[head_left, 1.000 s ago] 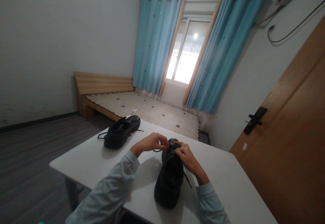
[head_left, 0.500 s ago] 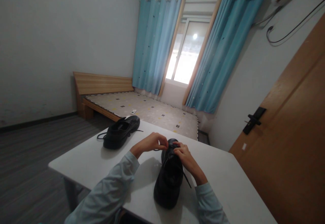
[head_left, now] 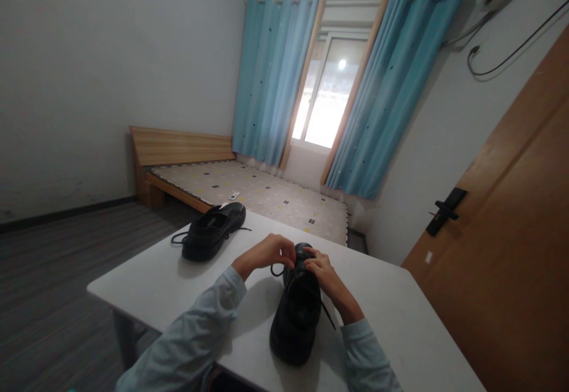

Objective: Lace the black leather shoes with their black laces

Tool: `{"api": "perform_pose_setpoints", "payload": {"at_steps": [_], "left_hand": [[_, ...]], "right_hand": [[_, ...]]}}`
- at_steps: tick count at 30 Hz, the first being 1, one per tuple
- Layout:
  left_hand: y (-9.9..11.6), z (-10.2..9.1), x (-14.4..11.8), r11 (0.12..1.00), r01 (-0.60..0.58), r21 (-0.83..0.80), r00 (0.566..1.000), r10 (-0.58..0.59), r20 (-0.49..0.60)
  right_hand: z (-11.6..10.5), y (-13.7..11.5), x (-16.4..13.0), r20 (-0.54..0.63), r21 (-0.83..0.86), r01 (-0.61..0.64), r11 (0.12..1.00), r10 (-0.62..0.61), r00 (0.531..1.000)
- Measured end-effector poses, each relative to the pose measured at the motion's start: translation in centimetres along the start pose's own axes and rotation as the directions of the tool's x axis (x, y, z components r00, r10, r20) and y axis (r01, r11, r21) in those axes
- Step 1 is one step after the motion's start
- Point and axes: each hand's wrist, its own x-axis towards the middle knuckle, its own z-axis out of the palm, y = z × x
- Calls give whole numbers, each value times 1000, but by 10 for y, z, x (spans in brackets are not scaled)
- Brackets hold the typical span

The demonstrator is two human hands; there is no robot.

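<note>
A black lace-up shoe (head_left: 294,327) stands on the white table with its heel toward me and its toe pointing away. At the left of its lacing, my left hand (head_left: 272,252) is closed in a pinch on the black shoelace (head_left: 276,272), which loops out beside the shoe. My right hand (head_left: 326,272) has its fingers bent over the lacing from the right side, closed at the lace; the fingertips are partly hidden. Another lace end hangs down to the right of the shoe. A second black shoe (head_left: 208,235) lies at the table's far left, its laces loose.
The white table (head_left: 382,297) carries both shoes. Beyond it is a bed with a patterned mattress (head_left: 284,193) and a small white remote (head_left: 234,196). A wooden door (head_left: 502,220) stands at the right, and blue curtains (head_left: 271,77) flank the window.
My left hand has shifted very slightly right, and a loop of lace now shows more clearly below its fingers. My right hand and both shoes stay nearly the same.
</note>
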Motion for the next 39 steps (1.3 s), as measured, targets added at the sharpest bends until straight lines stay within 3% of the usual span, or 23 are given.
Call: {"api": "perform_pose_setpoints", "payload": {"at_steps": [10, 16, 21, 24, 30, 39], "left_hand": [[-4, 0, 2, 1000, 5, -16, 1000, -5, -2], [-2, 1, 2, 999, 22, -33, 1000, -22, 0], [2, 6, 3, 993, 42, -114, 999, -45, -20], [3, 7, 4, 991, 61, -116, 997, -65, -36], [2, 4, 4, 990, 134, -34, 972, -138, -191], [-2, 9, 4, 991, 134, 3, 989, -133, -61]], "right_hand": [[-1, 9, 4, -2, -18, 67, 998, -67, 998], [-5, 8, 3, 13, 85, 118, 989, -119, 993], [-10, -4, -1, 39, 174, 90, 981, -98, 994], [-10, -8, -2, -12, 151, 81, 985, -80, 997], [-7, -10, -2, -136, 43, 111, 993, -105, 985], [-17, -14, -6, -229, 101, 160, 982, -133, 964]]}}
